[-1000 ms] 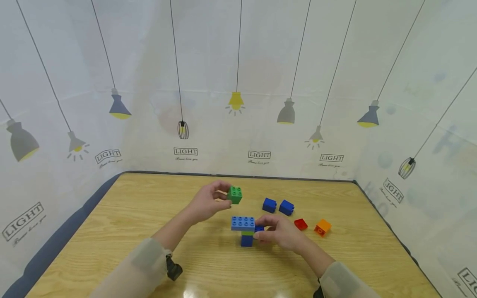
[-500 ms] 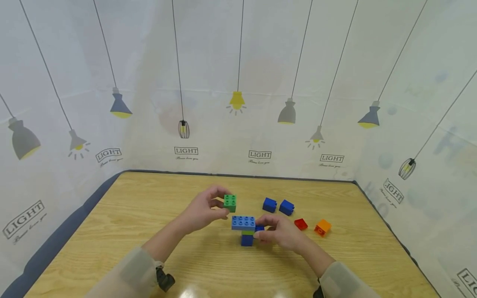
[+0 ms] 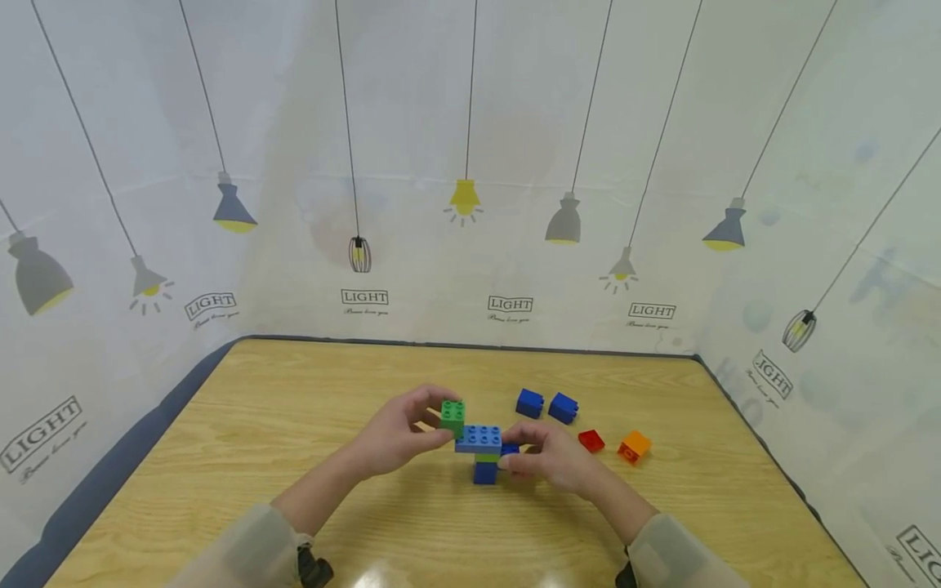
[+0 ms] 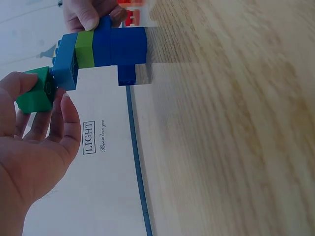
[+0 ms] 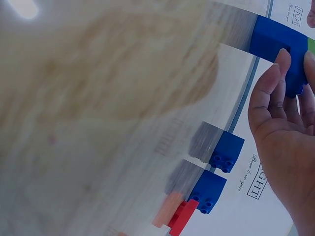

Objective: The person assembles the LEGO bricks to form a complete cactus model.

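The green block [image 3: 452, 416] has come down to the left end of the light-blue block [image 3: 481, 439] atop the stack [image 3: 485, 472], so joining looks under way; whether it is locked cannot be told. The left hand [image 3: 397, 434] pinches it; the right hand [image 3: 555, 459] grips the stack's right side. A red piece [image 3: 591, 441] lies farther right.

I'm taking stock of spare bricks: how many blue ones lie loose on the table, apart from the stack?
2, side by side beyond the stack, to its right: the left blue brick and the right blue brick. Any behind the right hand would be hidden.
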Tool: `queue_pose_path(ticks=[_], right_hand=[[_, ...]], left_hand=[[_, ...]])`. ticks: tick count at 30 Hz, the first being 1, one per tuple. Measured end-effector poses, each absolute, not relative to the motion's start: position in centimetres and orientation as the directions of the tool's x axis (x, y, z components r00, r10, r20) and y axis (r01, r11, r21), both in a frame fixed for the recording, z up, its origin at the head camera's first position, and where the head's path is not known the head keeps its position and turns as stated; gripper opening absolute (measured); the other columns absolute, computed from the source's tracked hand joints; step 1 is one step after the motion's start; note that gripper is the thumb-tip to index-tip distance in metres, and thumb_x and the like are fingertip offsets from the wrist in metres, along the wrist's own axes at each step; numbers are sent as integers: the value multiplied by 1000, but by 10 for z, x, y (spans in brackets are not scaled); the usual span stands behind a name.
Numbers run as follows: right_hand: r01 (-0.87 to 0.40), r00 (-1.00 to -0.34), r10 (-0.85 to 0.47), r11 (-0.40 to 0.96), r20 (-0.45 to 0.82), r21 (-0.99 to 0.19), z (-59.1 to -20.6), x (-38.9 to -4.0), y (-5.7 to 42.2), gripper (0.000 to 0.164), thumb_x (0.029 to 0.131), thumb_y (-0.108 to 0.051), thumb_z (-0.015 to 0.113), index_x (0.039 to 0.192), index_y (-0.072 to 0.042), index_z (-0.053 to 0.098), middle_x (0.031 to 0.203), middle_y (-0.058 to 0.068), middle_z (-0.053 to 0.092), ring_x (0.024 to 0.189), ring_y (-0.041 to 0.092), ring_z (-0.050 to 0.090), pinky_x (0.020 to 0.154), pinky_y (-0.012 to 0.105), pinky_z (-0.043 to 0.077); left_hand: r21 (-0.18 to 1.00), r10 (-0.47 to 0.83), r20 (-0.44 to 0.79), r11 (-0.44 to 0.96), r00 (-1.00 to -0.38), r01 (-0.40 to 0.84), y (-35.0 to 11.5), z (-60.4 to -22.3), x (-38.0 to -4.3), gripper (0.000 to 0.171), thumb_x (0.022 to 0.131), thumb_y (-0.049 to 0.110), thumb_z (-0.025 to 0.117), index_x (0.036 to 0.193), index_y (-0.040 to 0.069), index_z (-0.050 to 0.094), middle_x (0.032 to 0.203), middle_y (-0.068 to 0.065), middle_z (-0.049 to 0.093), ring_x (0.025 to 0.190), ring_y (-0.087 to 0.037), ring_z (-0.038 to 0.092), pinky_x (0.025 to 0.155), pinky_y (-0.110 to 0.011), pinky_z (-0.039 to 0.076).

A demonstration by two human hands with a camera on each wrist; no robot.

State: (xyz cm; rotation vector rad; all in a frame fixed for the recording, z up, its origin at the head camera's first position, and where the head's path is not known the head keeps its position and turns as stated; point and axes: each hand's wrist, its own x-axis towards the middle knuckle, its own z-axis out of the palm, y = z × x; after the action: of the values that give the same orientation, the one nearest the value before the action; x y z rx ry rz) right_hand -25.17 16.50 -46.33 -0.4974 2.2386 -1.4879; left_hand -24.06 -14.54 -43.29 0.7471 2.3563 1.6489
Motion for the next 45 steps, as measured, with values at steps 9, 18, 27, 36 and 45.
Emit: queue_pose_path(ticks=[9,18,27,36,45], right_hand=[[-75,-858,-496,381,-135,-922,-464,-252,164,31,101,-24,82,127,-8,75,129,13,74,96,22,76,87,39,70],[-99,-854,-506,383,-119,-918,-461,-251,164,31,102,-22,81,127,-7,75,128,14,74,95,22,76,86,39,70],[-105,-853,-510,377,-111,-920,-462,-251,164,31,102,-22,81,127,-6,75,129,16,74,97,21,77,86,38,70],[-104,-852,-513,366,-108,-925,-465,-252,164,30,102,-22,81,127,-6,75,129,16,74,96,22,76,86,38,70],[-95,-854,-508,362,-111,-927,-464,-252,165,31,101,-22,82,127,-7,75,130,15,74,97,22,76,88,40,70]], left_hand=[[905,507,135,288,-851,314,-142,-436,-238,46,106,20,74,149,25,63,132,-8,71,114,-25,68,93,-36,61],[891,499,158,300,-852,340,-140,-439,-237,46,108,22,72,153,25,62,129,-5,73,121,-26,67,97,-33,62],[969,442,87,172,-893,180,-132,-442,-233,41,112,35,66,150,21,64,132,-19,61,118,-27,75,101,-53,66],[985,402,99,93,-910,148,-124,-446,-231,37,110,29,69,144,13,66,130,-20,61,110,-23,72,97,-49,68],[987,386,101,79,-917,142,-123,-445,-230,40,110,25,69,145,5,62,123,-16,62,107,-20,72,91,-35,69]])
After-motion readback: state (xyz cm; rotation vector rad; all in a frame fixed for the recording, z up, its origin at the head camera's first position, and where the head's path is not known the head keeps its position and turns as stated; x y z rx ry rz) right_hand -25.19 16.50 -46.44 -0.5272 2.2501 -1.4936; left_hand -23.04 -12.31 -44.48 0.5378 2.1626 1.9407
